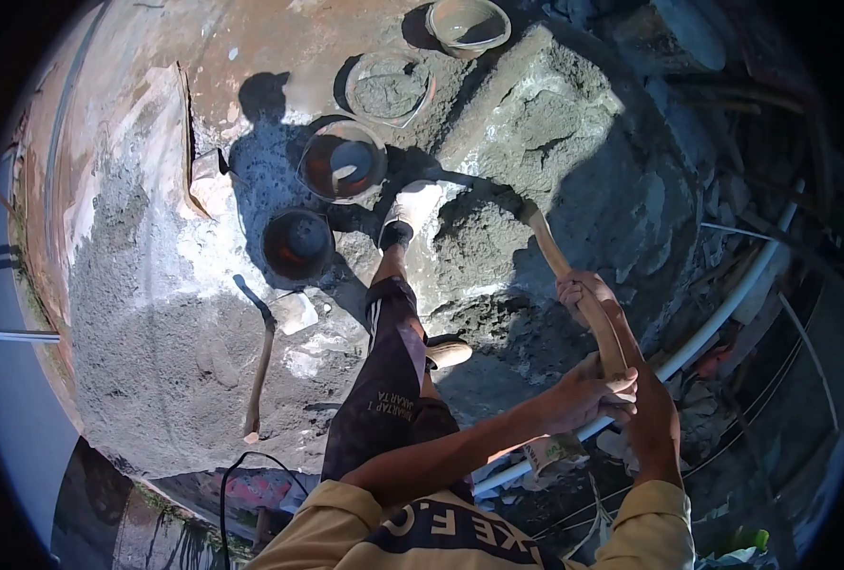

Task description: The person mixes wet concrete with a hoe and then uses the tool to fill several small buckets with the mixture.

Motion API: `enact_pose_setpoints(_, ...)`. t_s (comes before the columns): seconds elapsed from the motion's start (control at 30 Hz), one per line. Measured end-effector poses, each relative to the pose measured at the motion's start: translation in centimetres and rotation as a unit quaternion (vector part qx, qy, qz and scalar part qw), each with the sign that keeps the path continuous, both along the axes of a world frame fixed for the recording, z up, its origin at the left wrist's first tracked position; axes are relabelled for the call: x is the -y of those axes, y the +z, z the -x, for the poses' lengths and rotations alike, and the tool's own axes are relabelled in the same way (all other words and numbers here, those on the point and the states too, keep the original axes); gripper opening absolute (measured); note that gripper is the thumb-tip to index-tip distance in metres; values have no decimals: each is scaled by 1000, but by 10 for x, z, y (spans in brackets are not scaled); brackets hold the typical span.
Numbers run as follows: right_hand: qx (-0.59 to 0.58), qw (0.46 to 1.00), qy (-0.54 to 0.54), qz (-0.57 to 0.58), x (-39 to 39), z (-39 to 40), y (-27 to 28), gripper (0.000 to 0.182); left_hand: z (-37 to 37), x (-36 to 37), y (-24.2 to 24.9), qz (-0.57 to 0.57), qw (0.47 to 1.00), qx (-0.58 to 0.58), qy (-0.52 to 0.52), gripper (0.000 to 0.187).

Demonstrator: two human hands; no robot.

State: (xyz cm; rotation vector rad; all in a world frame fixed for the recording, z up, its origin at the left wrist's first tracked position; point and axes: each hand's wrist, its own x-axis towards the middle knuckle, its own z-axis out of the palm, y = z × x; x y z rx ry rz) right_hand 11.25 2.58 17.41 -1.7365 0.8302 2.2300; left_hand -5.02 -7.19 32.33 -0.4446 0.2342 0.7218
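Observation:
Both hands grip a long curved wooden handle (551, 249) that slants up and left from my body. My left hand (595, 391) is closed around its lower end. Further up the handle my right hand (585, 293) is closed around it. The handle's far end meets a heap of wet grey mortar (484, 228), and the tool's head is hidden in mortar and shadow. More mortar (560, 114) is piled beyond it.
Buckets stand ahead: one dark (297, 244), one with grey contents (343, 160), one filled with mortar (388, 87), another at the top (469, 26). A second wooden-handled tool (261, 380) lies left. A white pipe (726, 309) and rubble lie right.

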Motion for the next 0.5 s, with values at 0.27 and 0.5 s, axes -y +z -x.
enact_pose_setpoints(0.27,15,996,92,-13,-46,82,100,10,45,-16,85,35,988,53,144,36)
enact_pose_setpoints(0.5,-85,986,142,-35,-54,165,140,13,91,20,120,3,979,42,199,40)
